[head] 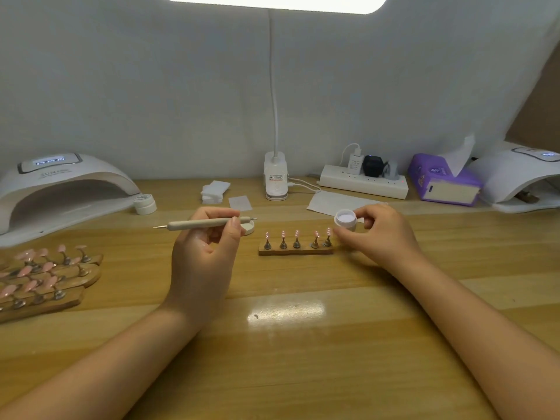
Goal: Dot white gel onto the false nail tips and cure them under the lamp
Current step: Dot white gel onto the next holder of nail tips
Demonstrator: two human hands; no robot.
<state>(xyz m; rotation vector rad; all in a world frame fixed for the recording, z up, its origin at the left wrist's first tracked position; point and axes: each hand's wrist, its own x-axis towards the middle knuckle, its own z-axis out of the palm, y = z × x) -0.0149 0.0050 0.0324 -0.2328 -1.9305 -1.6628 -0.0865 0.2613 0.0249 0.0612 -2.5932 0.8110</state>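
the left hand [203, 253] holds the dotting pen [203, 223] and the right hand [377, 233] pinches the little open gel pot [345, 219] beside the nail tips [297, 237].

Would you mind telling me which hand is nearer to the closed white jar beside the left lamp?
The left hand, holding the dotting pen, lies to the right of the closed jar. The right hand is farther right, holding the open gel pot.
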